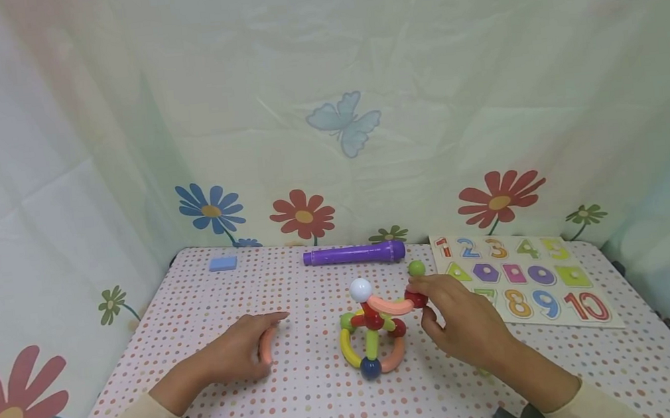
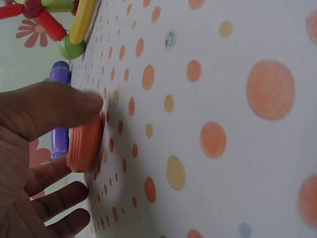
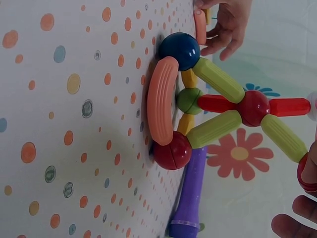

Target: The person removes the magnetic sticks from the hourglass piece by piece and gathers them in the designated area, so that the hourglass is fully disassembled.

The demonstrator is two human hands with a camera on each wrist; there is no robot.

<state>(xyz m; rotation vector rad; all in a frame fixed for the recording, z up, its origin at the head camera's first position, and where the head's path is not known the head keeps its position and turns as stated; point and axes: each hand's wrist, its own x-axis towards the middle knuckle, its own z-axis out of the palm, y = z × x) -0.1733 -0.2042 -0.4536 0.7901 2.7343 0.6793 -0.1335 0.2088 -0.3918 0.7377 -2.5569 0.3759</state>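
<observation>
A ball-and-stick model stands on the dotted table. A navy ball, a green ball, a red ball and curved sticks form its base. Straight sticks rise to a red centre ball with a white ball above. A curved coral stick runs from the white ball to a red ball, which my right hand pinches. Left of the model, my left hand holds a loose curved coral stick low at the table, thumb on its near end; the index fingertip is partly hidden.
Behind the model lies a purple microphone-shaped toy. A loose green ball sits near its right end. The number and shape board lies at the right. A small blue block is at the back left. A printed curtain hangs behind.
</observation>
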